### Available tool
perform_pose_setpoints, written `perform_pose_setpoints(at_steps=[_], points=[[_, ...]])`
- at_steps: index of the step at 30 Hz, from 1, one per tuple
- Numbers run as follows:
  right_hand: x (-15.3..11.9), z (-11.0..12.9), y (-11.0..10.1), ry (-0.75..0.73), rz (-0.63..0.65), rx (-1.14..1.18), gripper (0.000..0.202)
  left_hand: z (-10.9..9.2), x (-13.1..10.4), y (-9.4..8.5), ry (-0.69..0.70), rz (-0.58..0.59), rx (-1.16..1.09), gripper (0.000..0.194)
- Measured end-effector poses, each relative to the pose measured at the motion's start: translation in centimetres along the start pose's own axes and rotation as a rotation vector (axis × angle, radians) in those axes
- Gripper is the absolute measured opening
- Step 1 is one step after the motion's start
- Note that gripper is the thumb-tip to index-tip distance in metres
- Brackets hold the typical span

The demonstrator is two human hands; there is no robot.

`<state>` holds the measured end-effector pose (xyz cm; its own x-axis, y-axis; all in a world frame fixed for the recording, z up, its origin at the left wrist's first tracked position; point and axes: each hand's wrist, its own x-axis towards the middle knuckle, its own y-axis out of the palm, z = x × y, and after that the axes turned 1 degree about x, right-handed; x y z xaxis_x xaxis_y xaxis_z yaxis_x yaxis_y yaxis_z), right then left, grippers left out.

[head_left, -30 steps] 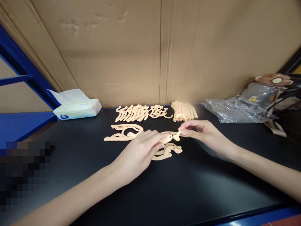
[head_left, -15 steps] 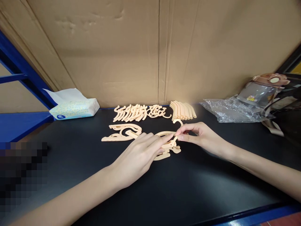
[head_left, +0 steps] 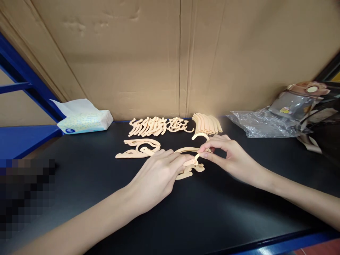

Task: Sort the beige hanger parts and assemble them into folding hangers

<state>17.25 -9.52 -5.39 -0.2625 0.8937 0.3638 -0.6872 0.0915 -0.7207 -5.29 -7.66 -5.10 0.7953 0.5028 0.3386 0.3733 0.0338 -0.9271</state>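
My left hand [head_left: 155, 175] is closed over a cream plastic hanger arm [head_left: 147, 151], whose ends stick out on both sides of the fingers. Between thumb and fingertips, my right hand [head_left: 232, 154] pinches a curved hanger hook [head_left: 200, 135], its bend pointing up and left. The hook's lower end meets the right end of the arm; whether the two are joined is unclear. Under and behind the hands lie more hanger parts [head_left: 186, 175], partly covered. A folded hanger [head_left: 130, 155] rests left of my left hand.
Along the cardboard wall [head_left: 127, 60] lie a row of hanger arms [head_left: 147, 126], a heap of hooks [head_left: 176, 125] and stacked curved arms [head_left: 207, 123]. A tissue pack [head_left: 85, 121] sits left. Clear plastic bags [head_left: 262, 124] and a bottle [head_left: 292, 102] stand right on the black table [head_left: 186, 223].
My right hand has shifted slightly, and the pinched hook has turned a little, showing more of its bend. My left index finger has drawn back from the joint end.
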Motion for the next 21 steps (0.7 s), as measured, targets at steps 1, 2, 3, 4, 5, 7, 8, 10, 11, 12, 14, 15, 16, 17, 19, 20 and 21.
perform_pose_setpoints(at_steps=[1,2,3,4,5,7,8,10,11,12,14,15,16,17,19,20,21], points=[[0.0,0.0,0.1,-0.001,0.002,0.001,0.023,-0.1,-0.1,0.0,-0.038,0.004,-0.03,0.026],[-0.1,0.0,0.1,0.002,0.011,0.017,0.024,-0.2,-0.1,0.1,-0.085,0.002,-0.07,0.025],[-0.1,0.0,0.1,0.003,0.016,0.045,0.025,-0.3,-0.2,0.1,-0.136,0.0,-0.114,0.025],[-0.2,0.0,0.1,0.003,0.017,0.08,0.025,-0.3,-0.3,0.2,-0.186,-0.005,-0.163,0.026],[-0.2,0.0,0.1,-0.003,0.004,0.114,0.024,-0.3,-0.3,0.2,-0.23,-0.012,-0.225,0.028],[-0.2,-0.3,-0.1,-0.035,-0.061,0.14,0.027,-0.1,-0.3,0.0,-0.321,-0.002,-0.373,0.029],[-0.2,-0.6,-0.1,-0.064,-0.099,0.111,0.028,0.1,-0.2,-0.2,-0.372,0.016,-0.46,0.029],[0.1,-1.5,-0.2,-0.141,-0.123,-0.041,0.025,0.4,0.0,-0.6,-0.476,0.041,-0.649,0.03],[0.3,-2.0,-0.2,-0.175,-0.103,-0.14,0.023,0.6,0.2,-0.9,-0.529,0.05,-0.732,0.03],[0.5,-2.5,-0.1,-0.198,-0.062,-0.236,0.023,0.8,0.4,-1.1,-0.574,0.054,-0.797,0.029],[0.9,-3.4,0.2,-0.203,0.027,-0.365,0.025,1.2,0.6,-1.4,-0.642,0.048,-0.878,0.028],[1.1,-3.7,0.4,-0.191,0.059,-0.398,0.025,1.3,0.7,-1.5,-0.672,0.048,-0.904,0.031],[1.3,-3.9,0.5,-0.178,0.077,-0.418,0.024,1.5,0.7,-1.6,-0.695,0.048,-0.935,0.033],[1.4,-4.0,0.6,-0.167,0.086,-0.428,0.023,1.7,0.7,-1.6,-0.71,0.044,-0.978,0.033],[1.5,-3.9,0.6,-0.138,0.09,-0.404,0.023,2.0,0.6,-1.6,-0.729,0.023,-1.083,0.028],[1.4,-3.7,0.6,-0.119,0.093,-0.363,0.024,2.1,0.5,-1.6,-0.737,0.013,-1.128,0.026],[1.3,-3.4,0.5,-0.103,0.103,-0.305,0.024,2.2,0.5,-1.6,-0.745,0.004,-1.163,0.026]])
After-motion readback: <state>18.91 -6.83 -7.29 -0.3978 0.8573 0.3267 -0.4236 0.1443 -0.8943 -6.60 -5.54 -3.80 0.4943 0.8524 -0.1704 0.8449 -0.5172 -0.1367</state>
